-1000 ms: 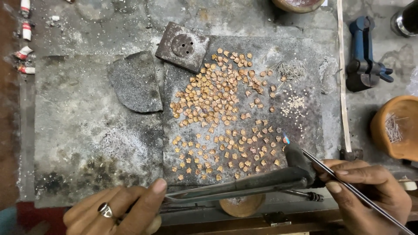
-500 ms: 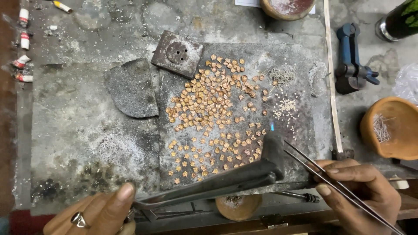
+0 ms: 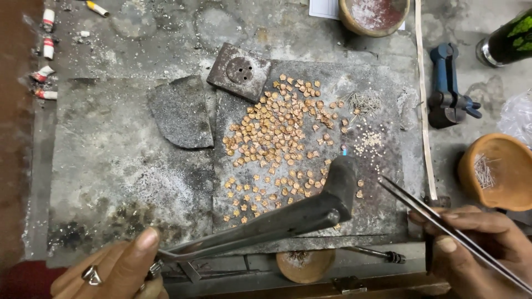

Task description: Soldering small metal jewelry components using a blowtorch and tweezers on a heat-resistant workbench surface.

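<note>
**Torch lit over the copper pieces**

Your left hand (image 3: 113,271), ring on one finger, grips the handle end of the bent torch (image 3: 288,216); fingers closed around it. Your right hand (image 3: 476,249) pinches long tweezers (image 3: 443,227) shut-handed, tips free, holding nothing I can see.

Landmark: the dark slab (image 3: 382,216). The torch nozzle sits over its right half, a small blue flame (image 3: 344,149) at the tip. Small copper-coloured pieces (image 3: 277,138) are scattered across its middle. Pale beads (image 3: 368,141) and thin wire bits (image 3: 363,102) lie beyond the flame.

Judged: heating step under way. The next move calls for steady flame aim and tweezers brought to one piece.
</note>
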